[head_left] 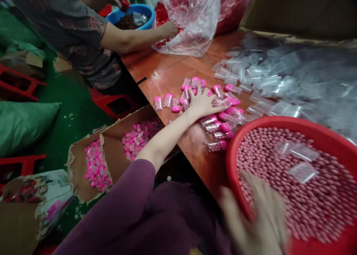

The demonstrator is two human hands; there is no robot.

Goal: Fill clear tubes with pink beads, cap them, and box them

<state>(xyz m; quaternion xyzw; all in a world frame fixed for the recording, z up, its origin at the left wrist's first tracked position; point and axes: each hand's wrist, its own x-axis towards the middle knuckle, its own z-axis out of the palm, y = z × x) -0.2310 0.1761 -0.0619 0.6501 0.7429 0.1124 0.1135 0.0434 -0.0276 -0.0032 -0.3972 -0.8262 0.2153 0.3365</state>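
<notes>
My left hand [201,103] stretches across the orange table [167,74] and lies flat, fingers spread, on a scatter of small clear vials with pink caps [223,115]. My right hand [260,214] is blurred by motion at the near rim of a big red basin [279,122] filled with pink beads [312,188]. Its fingers look spread, and I see nothing in them. Two small clear bags [302,171] lie on the beads.
A heap of empty clear bags [279,76] covers the table's right. A torn cardboard box [108,154] of filled pink vials sits on the green floor at left. Another person [83,35] works at the far end beside a blue bowl [134,15] and plastic sacks [195,21].
</notes>
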